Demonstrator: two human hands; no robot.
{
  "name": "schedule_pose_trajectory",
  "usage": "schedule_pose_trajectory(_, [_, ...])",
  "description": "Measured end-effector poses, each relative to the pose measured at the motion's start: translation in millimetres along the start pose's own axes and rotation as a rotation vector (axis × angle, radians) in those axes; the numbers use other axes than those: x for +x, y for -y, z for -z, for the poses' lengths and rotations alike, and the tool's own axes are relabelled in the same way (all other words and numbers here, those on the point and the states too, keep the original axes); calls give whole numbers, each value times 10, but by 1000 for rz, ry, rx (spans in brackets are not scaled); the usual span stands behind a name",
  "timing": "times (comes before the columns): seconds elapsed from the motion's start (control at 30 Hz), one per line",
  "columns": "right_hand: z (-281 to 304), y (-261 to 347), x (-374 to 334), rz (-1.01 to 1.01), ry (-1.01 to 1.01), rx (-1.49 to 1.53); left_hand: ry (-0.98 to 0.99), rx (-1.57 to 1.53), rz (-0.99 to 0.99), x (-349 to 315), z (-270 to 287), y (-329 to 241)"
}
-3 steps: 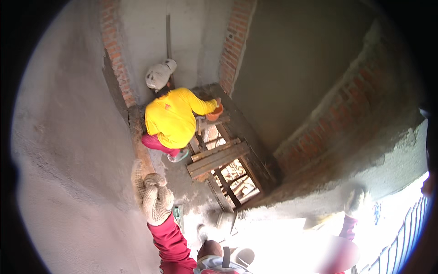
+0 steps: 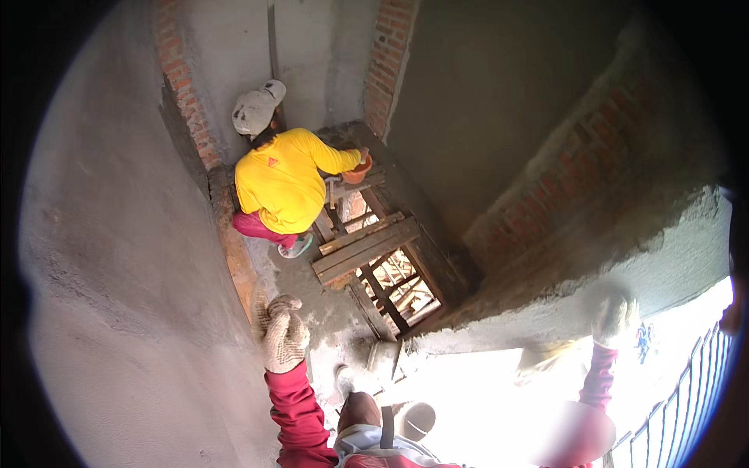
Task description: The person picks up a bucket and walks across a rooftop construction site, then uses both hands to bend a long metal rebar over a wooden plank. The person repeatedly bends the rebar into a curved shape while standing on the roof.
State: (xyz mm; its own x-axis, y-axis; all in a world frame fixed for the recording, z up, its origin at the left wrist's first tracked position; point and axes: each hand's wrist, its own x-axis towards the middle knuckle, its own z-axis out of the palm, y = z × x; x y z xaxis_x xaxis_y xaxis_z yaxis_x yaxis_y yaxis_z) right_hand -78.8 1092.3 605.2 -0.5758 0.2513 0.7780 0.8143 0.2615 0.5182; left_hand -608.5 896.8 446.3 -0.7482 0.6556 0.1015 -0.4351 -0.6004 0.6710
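Observation:
My left hand (image 2: pixel 285 334), in a cream knitted glove and red sleeve, is beside the plastered left wall. Its fingers are curled; what lies in them, if anything, is hidden. The near end of a narrow brown strip (image 2: pixel 238 269), which looks like wood, meets the glove and runs away along the wall's foot. My right hand (image 2: pixel 615 318), also gloved, is far off to the right by the rough end of the right-hand wall (image 2: pixel 538 308). Glare and blur hide its fingers.
A person in a yellow shirt (image 2: pixel 281 179) crouches ahead, one hand at an orange bucket (image 2: pixel 357 169). Wooden planks (image 2: pixel 367 249) cross a floor opening (image 2: pixel 398 285) with a lower level visible below. A barred railing (image 2: pixel 675 413) stands at the right.
The view has shifted, so the scene sits higher and slightly left. My left hand has come rightward and nearer to me, its fingers more bunched. The crouching person's pose looks the same.

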Motion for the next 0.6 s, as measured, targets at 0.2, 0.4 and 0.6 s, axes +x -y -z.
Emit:
schedule_pose_trajectory(0.2, [489, 386, -159, -337, 99, 726, -255, 300, 631, -2068, 1494, 1831])
schedule_pose_trajectory(0.4, [1708, 393, -2181, -2, 159, 1004, -202, 778, 277, -4313, 3986, 2591])
schedule_pose_trajectory(0.6, [2621, 572, -5178, -1017, 644, 1368, -204, 1667, 950, -6978, 4796, 2060])
